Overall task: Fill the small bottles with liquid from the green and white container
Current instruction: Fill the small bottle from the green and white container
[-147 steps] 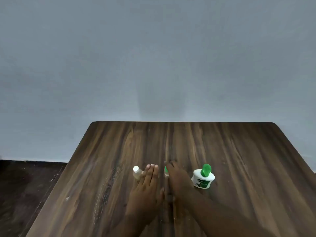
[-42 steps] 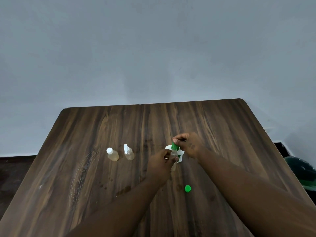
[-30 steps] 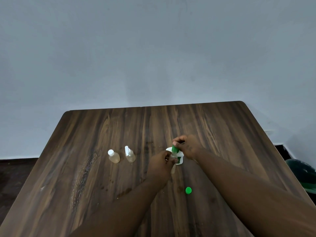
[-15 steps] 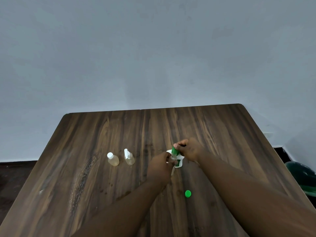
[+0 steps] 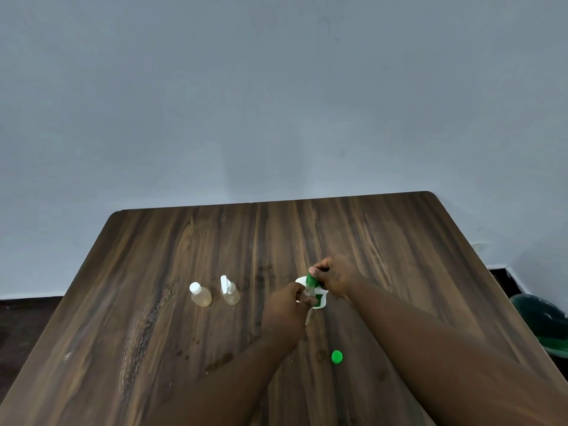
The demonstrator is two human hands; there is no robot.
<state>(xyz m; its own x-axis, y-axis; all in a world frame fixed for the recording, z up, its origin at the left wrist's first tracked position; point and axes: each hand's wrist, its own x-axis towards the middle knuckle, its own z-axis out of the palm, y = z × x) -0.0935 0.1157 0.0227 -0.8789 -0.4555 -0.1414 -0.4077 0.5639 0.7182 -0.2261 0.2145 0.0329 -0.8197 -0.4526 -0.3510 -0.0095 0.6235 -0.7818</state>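
Note:
Near the table's middle, my left hand [image 5: 285,305] grips a small clear bottle [image 5: 309,296]. My right hand [image 5: 335,273] pinches the green top [image 5: 311,280] on that bottle. The green and white container [image 5: 321,300] stands right behind them, mostly hidden. A thin white piece [image 5: 308,317] shows just below my left fingers. Two more small bottles with pale liquid stand to the left: one with a round white cap [image 5: 200,295] and one with a white spray top [image 5: 229,291]. A loose green cap [image 5: 337,356] lies on the table closer to me.
The dark wooden table [image 5: 153,348] has a few wet spots near its front middle. A grey wall rises behind it. Beyond the table's right edge, a dark green object [image 5: 544,321] sits on the floor.
Both hands stay at the small bottle and barely shift. Since the oldest frame, the two other bottles have been set on the left and a green cap lies on the table.

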